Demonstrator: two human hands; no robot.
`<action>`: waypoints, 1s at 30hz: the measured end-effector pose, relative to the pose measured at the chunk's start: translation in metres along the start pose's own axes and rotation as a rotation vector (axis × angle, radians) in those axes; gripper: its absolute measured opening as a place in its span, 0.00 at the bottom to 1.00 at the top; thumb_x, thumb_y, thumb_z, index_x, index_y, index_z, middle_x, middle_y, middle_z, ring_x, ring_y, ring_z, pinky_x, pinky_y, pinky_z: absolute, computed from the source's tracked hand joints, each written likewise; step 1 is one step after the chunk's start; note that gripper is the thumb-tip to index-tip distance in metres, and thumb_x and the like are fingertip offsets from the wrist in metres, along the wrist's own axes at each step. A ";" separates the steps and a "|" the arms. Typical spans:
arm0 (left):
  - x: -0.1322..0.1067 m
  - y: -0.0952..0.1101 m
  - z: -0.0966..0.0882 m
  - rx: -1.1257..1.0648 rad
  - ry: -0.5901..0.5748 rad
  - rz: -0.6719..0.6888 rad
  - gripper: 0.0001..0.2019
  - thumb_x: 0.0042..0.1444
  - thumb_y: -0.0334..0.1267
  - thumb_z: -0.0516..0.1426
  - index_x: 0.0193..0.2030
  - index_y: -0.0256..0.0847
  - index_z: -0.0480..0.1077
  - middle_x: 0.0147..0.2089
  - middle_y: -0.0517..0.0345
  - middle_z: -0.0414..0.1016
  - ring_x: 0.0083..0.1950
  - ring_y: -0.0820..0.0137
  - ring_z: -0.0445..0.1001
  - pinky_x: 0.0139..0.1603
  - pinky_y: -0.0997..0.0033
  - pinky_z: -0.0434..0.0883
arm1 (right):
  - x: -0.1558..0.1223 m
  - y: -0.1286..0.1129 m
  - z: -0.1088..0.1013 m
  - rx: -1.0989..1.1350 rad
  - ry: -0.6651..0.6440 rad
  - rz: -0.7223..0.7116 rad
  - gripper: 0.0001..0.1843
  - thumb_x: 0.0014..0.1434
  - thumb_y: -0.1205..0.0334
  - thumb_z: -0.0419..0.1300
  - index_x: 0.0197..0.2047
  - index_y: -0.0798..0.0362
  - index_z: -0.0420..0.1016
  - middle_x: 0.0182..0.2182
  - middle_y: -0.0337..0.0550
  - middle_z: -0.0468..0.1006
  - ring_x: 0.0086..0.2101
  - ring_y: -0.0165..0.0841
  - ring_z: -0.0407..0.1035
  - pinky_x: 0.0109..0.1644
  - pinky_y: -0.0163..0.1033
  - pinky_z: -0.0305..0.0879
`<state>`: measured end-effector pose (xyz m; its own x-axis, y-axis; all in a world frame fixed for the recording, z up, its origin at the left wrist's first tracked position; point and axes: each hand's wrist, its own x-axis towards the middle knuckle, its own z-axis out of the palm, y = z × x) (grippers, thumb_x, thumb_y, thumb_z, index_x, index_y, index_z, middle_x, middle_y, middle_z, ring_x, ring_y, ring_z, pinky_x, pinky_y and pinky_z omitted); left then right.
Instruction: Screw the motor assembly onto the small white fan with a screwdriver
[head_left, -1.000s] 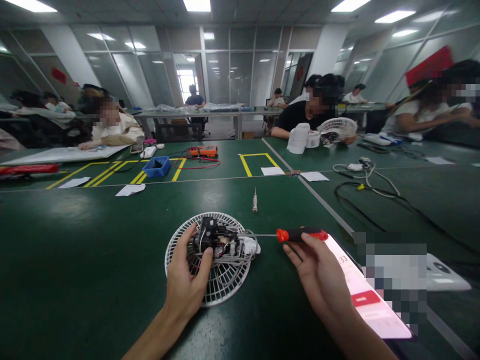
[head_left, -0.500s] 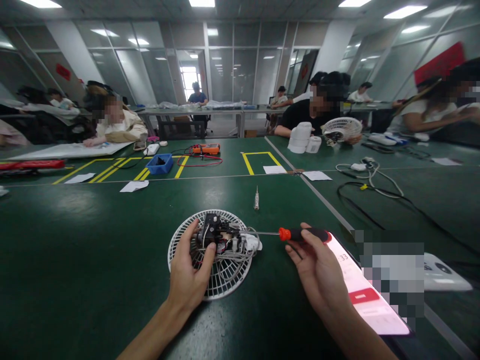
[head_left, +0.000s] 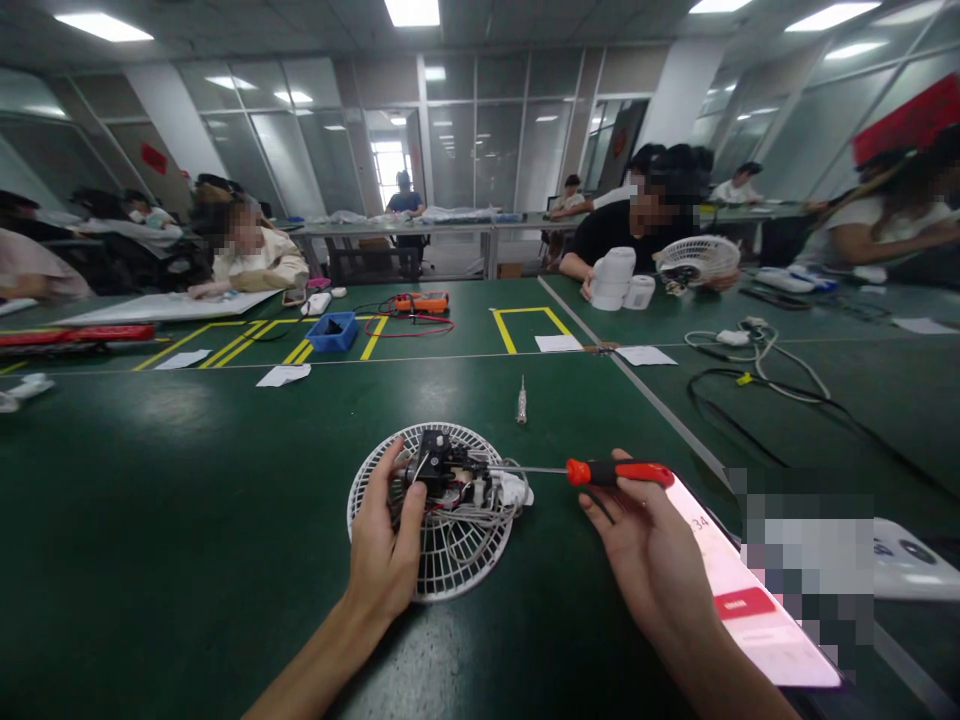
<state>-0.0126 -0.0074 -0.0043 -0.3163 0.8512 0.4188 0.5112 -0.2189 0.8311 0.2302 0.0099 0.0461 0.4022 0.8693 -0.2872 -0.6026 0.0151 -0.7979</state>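
Screwdriver [head_left: 600, 471] crosswise, tip leftward at motor [head_left: 446, 475] | right hand [head_left: 652, 560] pinches it | left hand [head_left: 386, 555] clasps motor

A: Screwdrivers?
B: Two: red screwdriver [head_left: 619, 472] at three o'clock from the near grille [head_left: 457, 562], small screwdriver [head_left: 521, 400] at one.
A: Grilles?
B: Two, with the far grille [head_left: 697, 258] at two.
A: Else?
B: One motor [head_left: 448, 478], one bin [head_left: 332, 331] at eleven, one meter [head_left: 422, 301] at twelve, two tubs [head_left: 613, 278] at one, one phone [head_left: 750, 592] at four.
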 end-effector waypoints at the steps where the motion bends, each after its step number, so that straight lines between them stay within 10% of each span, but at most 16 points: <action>1: 0.000 0.001 0.000 -0.009 -0.004 -0.001 0.28 0.67 0.52 0.53 0.71 0.47 0.59 0.60 0.49 0.76 0.59 0.60 0.76 0.64 0.51 0.72 | 0.001 0.001 -0.001 -0.009 0.001 0.000 0.24 0.40 0.61 0.73 0.43 0.48 0.76 0.33 0.37 0.80 0.36 0.37 0.76 0.39 0.41 0.73; 19: 0.009 0.005 -0.004 -0.053 0.019 -0.025 0.24 0.67 0.53 0.53 0.64 0.44 0.66 0.48 0.52 0.80 0.47 0.63 0.78 0.55 0.54 0.75 | 0.001 0.001 0.000 0.016 0.038 0.008 0.25 0.38 0.61 0.75 0.42 0.49 0.77 0.31 0.37 0.81 0.32 0.35 0.74 0.36 0.38 0.72; 23: 0.010 0.000 -0.006 0.010 0.017 0.055 0.21 0.69 0.49 0.51 0.64 0.46 0.67 0.51 0.53 0.79 0.49 0.64 0.78 0.57 0.56 0.74 | 0.002 0.005 -0.001 -0.001 0.031 0.030 0.28 0.40 0.57 0.78 0.45 0.48 0.77 0.26 0.32 0.77 0.24 0.29 0.67 0.31 0.36 0.69; 30: 0.021 -0.007 -0.018 0.184 -0.181 0.377 0.21 0.71 0.36 0.47 0.67 0.54 0.66 0.52 0.57 0.77 0.49 0.70 0.77 0.52 0.66 0.74 | -0.002 0.001 -0.002 0.066 0.005 0.013 0.23 0.38 0.60 0.73 0.41 0.51 0.78 0.36 0.41 0.81 0.43 0.40 0.76 0.44 0.44 0.75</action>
<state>-0.0371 0.0039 0.0049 0.0557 0.8015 0.5954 0.7027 -0.4551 0.5469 0.2305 0.0075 0.0445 0.3972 0.8673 -0.3001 -0.6521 0.0366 -0.7572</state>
